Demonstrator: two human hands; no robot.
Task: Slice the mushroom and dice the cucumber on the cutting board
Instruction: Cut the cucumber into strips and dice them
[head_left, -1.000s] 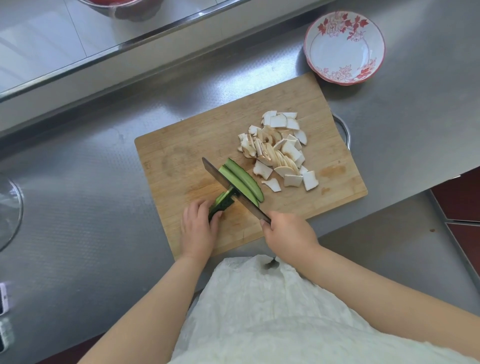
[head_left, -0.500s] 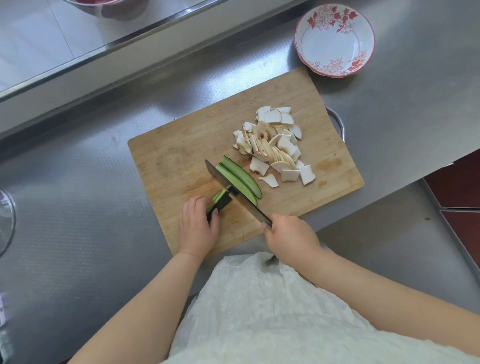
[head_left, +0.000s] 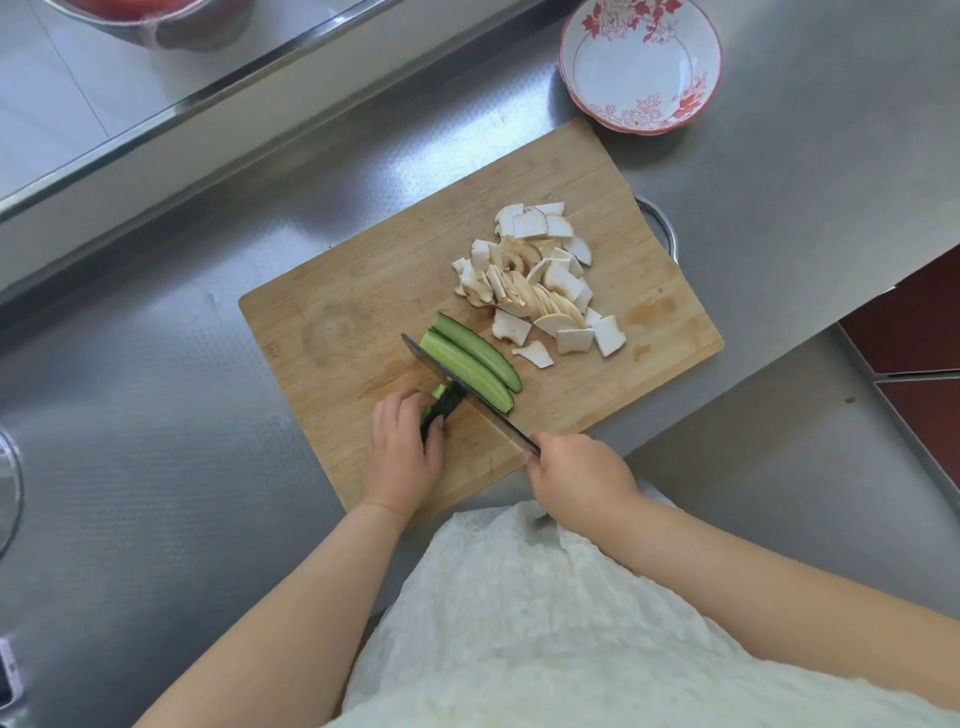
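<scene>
A: Head view. What's on the pale rectangular wooden cutting board (head_left: 363, 291)?

B: Heap of white sliced mushroom pieces (head_left: 540, 280) on its far-right part. Nearer the middle, two long green cucumber strips (head_left: 470, 361) lie side by side, touching, cut faces up, running diagonally.

A: And the hands?

B: Left hand (head_left: 402, 449) sits at the board's near edge, fingers curled over and pressing a dark-skinned cucumber piece (head_left: 439, 405) down on the wood. Right hand (head_left: 579, 478) is wrapped tight round the handle of a dark-bladed kitchen knife (head_left: 457, 392); handle itself is hidden in the fist. Blade runs diagonally w/ its edge down, between the held piece and the two strips, just beside the left fingertips.

A: Blade through the piece or only touching?

B: Can't tell, fingers and blade cover the cut.

A: Rest of the scene?

B: Board rests on a grey stainless steel counter (head_left: 156, 415). White round bowl w/ red flower pattern (head_left: 641, 65) stands beyond the board's far corner, apart from it. Person wears a white crinkled garment (head_left: 519, 623) at the bottom.
</scene>
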